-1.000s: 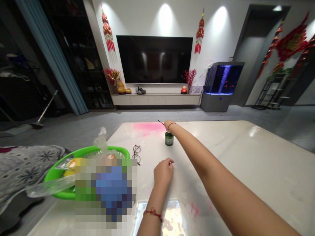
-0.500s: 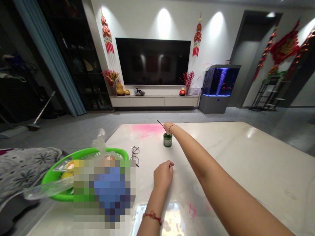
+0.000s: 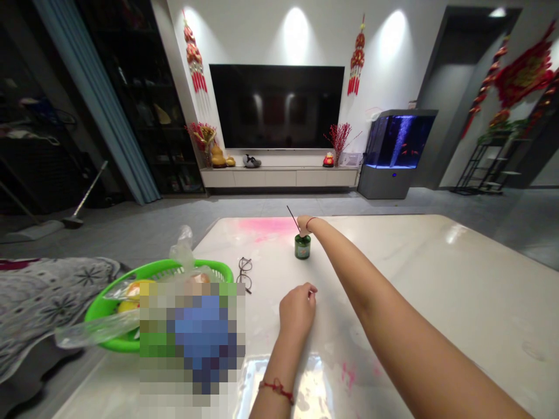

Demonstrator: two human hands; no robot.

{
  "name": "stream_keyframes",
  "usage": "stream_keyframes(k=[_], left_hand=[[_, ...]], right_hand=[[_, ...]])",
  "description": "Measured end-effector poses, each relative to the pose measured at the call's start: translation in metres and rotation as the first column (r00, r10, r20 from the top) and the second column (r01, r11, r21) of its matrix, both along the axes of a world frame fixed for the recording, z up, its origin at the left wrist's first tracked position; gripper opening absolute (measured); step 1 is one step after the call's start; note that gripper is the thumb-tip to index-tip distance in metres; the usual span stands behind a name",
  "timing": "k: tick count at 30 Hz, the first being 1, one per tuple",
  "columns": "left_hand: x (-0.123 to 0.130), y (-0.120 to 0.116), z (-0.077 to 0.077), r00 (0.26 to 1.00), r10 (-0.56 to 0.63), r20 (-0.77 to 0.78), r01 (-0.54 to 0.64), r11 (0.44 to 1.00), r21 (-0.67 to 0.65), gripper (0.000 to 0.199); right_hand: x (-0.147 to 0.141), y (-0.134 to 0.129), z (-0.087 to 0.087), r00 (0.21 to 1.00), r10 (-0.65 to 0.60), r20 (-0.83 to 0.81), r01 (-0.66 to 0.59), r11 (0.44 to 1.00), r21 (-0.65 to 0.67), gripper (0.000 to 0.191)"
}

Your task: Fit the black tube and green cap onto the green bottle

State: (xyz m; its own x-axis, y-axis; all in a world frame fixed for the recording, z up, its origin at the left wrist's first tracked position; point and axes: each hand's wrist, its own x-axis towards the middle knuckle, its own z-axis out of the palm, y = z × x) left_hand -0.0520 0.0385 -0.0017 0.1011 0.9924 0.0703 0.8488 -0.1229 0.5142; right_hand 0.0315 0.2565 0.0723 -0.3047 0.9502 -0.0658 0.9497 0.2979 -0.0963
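A small green glass jar (image 3: 302,247) with a label stands upright on the table. My right hand (image 3: 304,225) is just above its mouth, fingers pinched on a thin dark reed stick (image 3: 292,216) that slants up and to the left. The stick's lower end is hidden by the hand, so I cannot tell whether it is inside the jar. Nearer to me, my left hand (image 3: 298,308) rests on the tabletop with its fingers curled and nothing visible in them. Folded-out eyeglasses (image 3: 245,275) lie left of the jar.
On the left sits a green plastic basket (image 3: 131,272) holding bagged items, partly covered by a pixelated patch. The pale table (image 3: 419,279) bears pink stains at its far edge and near my arms. Beyond are a television (image 3: 279,107) and a lit fish tank (image 3: 399,142).
The view has shifted slightly, moving the whole scene right. The stick in my right hand stands a little steeper. My left hand stays on the table.
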Motion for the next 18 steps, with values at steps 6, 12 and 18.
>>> stream_keyframes(k=[6, 12, 18], left_hand=[[0.001, 0.001, -0.001, 1.000, -0.008, -0.009, 0.008, 1.000, 0.000, 0.024], [0.002, 0.002, -0.001, 1.000, -0.017, -0.019, 0.017, 1.000, -0.019, 0.024], [0.002, 0.003, -0.003, 0.999, -0.027, -0.028, 0.027, 1.000, -0.002, 0.024]], right_hand=[[0.009, -0.003, 0.003, 0.999, -0.010, 0.051, 0.012, 0.999, -0.045, 0.037], [0.014, -0.001, 0.009, 1.000, 0.008, -0.017, -0.009, 1.000, -0.028, 0.024], [0.011, -0.005, 0.014, 0.985, 0.000, -0.175, 0.020, 0.994, 0.109, 0.016]])
